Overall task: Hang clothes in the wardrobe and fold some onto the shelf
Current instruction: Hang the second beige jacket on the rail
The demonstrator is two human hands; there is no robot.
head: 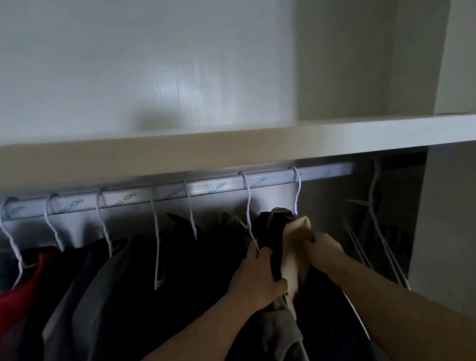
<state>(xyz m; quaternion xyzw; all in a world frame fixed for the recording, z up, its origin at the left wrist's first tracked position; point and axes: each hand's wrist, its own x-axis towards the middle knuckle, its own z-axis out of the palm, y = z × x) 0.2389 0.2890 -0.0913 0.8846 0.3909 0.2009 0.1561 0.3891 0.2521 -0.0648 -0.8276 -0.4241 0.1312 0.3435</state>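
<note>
Beige-lined dark cloth of one garment (pixel 291 263) is bunched in my fists: left hand (pixel 256 280) curled round its near fold, right hand (pixel 324 247) gripping by the collar, probably to square it on its white hanger (pixel 298 195). It hangs at the right end of the rail (pixel 201 188), darker clothes (pixel 123 284) to the left, spare hangers (pixel 381 222) farther right.

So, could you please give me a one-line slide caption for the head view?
Left hand and right hand grip a dark-and-beige garment hanging from the wardrobe rail.
</note>
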